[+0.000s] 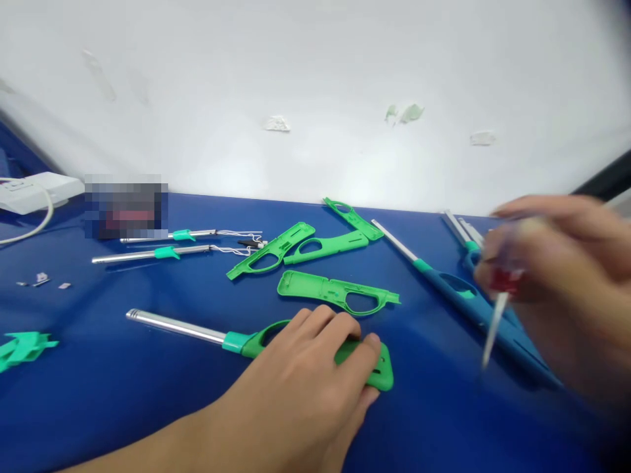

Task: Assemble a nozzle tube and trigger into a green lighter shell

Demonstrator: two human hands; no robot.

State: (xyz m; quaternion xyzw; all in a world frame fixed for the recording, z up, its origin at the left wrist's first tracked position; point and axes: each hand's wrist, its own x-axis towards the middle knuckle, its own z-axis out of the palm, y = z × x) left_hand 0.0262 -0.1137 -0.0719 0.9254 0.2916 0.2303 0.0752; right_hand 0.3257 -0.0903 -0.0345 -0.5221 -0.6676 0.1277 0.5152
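Note:
Under my left hand lies a green gas lighter with a long silver barrel pointing left; my fingers are closed over its handle. My right hand, blurred by motion, grips a screwdriver with a clear and red handle, its shaft pointing down above the table. Just beyond the left hand rests a loose green handle half, its inner side up. Behind the right hand a blue lighter lies slantwise, partly covered by that hand.
More green handle halves lie farther back. Two silver barrels with white wires sit at the left. Turquoise plastic pieces and small white bits are on the blue table. A white device with a cable stands far left.

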